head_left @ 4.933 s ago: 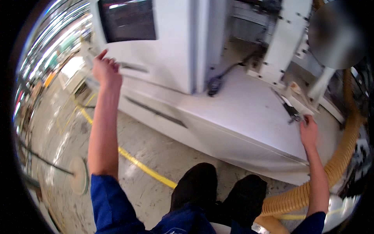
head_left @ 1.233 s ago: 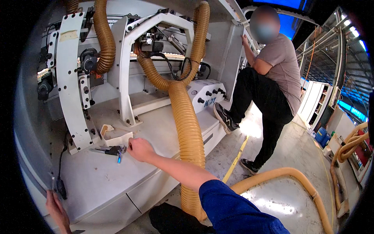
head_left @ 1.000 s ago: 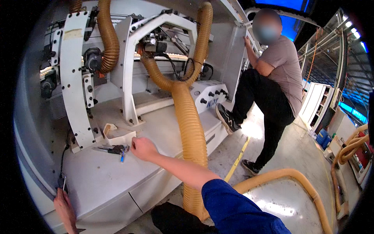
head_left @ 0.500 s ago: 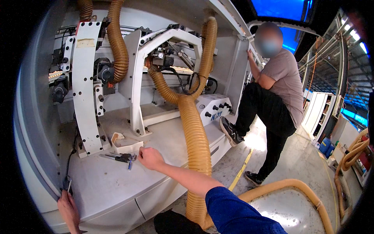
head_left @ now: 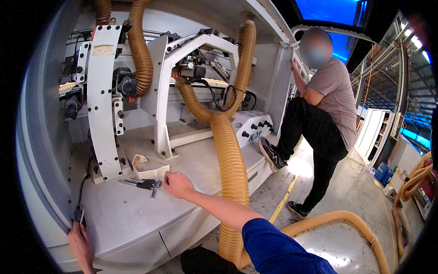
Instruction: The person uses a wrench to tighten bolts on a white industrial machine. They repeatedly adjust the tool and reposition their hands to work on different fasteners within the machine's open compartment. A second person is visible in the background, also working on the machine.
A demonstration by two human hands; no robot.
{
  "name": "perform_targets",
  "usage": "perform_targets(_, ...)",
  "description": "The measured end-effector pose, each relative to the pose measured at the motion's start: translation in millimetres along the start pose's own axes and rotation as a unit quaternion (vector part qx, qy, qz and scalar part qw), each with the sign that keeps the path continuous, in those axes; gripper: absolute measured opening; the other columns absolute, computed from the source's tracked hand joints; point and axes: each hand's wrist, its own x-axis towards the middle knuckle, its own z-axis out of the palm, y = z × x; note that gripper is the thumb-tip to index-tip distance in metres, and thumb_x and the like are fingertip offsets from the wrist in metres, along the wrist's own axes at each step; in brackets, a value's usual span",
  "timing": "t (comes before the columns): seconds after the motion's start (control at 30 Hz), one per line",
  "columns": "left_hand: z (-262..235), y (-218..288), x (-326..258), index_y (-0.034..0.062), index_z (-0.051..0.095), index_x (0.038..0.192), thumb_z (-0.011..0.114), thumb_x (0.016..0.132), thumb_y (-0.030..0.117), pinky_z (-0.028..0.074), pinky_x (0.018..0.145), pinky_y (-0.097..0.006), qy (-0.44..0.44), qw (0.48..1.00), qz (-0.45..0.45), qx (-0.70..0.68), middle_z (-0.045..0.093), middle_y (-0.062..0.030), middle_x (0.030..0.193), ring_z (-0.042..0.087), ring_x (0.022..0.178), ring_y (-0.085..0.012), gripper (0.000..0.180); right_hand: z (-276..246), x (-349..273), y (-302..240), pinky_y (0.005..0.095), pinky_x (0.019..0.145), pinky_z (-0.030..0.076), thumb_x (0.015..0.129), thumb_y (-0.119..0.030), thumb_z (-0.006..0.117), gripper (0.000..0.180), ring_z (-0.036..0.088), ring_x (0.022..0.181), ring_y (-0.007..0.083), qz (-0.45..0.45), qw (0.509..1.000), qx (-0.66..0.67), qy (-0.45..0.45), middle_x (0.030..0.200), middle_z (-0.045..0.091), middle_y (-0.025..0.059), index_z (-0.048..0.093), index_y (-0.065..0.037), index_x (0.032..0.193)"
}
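My left hand is closed at the lower left, by the cabinet's edge. From its fingers a thin light-coloured rod sticks up beside a dark fitting at the end of a black cable. My right hand rests curled on the machine's grey-white bed; whether anything is inside its fingers is hidden. Just left of that hand lies a hex key set with a black holder. Behind the set, a pale angular bracket-like piece lies on the bed.
A ribbed tan hose drops in front of the bed, right of my right hand; another hose curves over the floor. A white curved upright stands behind the keys. At right, a person props one foot on the machine.
The view has shifted very slightly. Both my hands and the things on the bed stay in place.
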Motion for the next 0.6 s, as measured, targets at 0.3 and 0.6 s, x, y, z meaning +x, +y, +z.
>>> perform_targets(0.3, 2.2, 2.6, -1.7, -0.0028, 0.051, 0.087, 0.053, 0.104, 0.009, 0.043, 0.064, -0.055, 0.024, 0.999, 0.023, -0.010, 0.059, -0.0287, 0.074, 0.060, 0.074, -0.0512, 0.020, 1.8, -1.5, 2.4, 0.0534, 0.079, 0.058, 0.094, -0.025, 0.064, 0.023, 0.072, 0.086, 0.0419, -0.002, 1.000, 0.002, 0.004, 0.089, 0.074, 0.0208, 0.068, -0.003, 0.097)
perform_targets(0.6, 13.8, 7.3, 2.6, -0.0030, 0.053, 0.091, 0.052, 0.104, 0.007, 0.044, 0.066, -0.055, 0.041, 0.998, 0.045, -0.010, 0.060, -0.0301, 0.077, 0.059, 0.077, -0.0527, 0.016, -8.7, -2.3, 11.2, 0.0537, 0.079, 0.058, 0.094, -0.024, 0.064, 0.022, 0.072, 0.087, 0.0418, 0.009, 1.000, 0.003, 0.006, 0.090, 0.074, 0.0212, 0.068, -0.003, 0.097)
